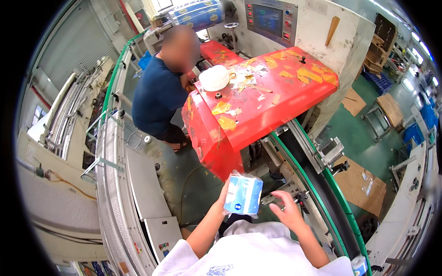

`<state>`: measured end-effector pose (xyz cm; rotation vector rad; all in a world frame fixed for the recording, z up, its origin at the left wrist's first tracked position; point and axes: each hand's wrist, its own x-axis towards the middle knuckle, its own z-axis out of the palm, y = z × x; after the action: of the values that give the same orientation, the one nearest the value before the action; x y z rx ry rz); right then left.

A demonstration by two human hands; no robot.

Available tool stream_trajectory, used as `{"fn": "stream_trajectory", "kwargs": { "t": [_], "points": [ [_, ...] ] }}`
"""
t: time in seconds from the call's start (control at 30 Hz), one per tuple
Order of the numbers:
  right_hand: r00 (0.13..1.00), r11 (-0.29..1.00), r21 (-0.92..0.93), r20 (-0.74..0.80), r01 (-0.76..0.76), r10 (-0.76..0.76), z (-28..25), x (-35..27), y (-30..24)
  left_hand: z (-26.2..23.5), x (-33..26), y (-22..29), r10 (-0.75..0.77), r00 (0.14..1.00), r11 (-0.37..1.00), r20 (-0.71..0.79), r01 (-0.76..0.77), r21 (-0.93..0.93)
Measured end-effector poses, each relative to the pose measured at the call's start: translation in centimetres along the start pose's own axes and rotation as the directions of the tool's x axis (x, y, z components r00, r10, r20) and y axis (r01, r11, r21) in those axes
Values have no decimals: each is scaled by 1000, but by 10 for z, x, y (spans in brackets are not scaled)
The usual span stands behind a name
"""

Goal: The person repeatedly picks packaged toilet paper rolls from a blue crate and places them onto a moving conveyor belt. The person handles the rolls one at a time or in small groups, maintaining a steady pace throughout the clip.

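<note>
My left hand [223, 195] grips a blue-and-white tissue pack [244, 195] by its left side, in front of my body. Clear, crinkled film stands out around the pack's edges. To the right of the pack is my right hand [289, 212], its fingers apart and nothing in them. A small gap separates those fingers from the pack. Beyond both hands rises a red machine cover [267, 115] with torn yellow tape and scraps stuck on it. A round white bundle [214, 78] rests on its left part.
A black conveyor belt [317, 184] with green side rails runs along my right; another pack [359, 265] sits at its near end. A co-worker in a dark blue shirt [156, 94] leans over the machine's left side. Another conveyor [110, 198] curves along my left. Flattened cardboard [361, 188] lies on the floor.
</note>
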<state>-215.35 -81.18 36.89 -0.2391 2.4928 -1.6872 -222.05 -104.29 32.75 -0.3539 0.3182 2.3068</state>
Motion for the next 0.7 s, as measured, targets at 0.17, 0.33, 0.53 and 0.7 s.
{"fn": "stream_trajectory", "kwargs": {
  "t": [0.17,0.33,0.53,0.7],
  "points": [
    [990,972,206,-49,-117,129,46,46,-29,-1,-1,61,1,995,971,-100,22,237],
    [982,900,420,-88,-118,169,91,68,-1,-34,12,71,-106,933,888,-343,244,389],
    [889,827,551,-316,-112,331,113,101,-1,-26,20,84,-224,902,810,-368,383,445],
    [845,808,587,-406,-52,349,112,116,2,-15,24,98,-303,910,795,-282,405,452]
  ]
}}
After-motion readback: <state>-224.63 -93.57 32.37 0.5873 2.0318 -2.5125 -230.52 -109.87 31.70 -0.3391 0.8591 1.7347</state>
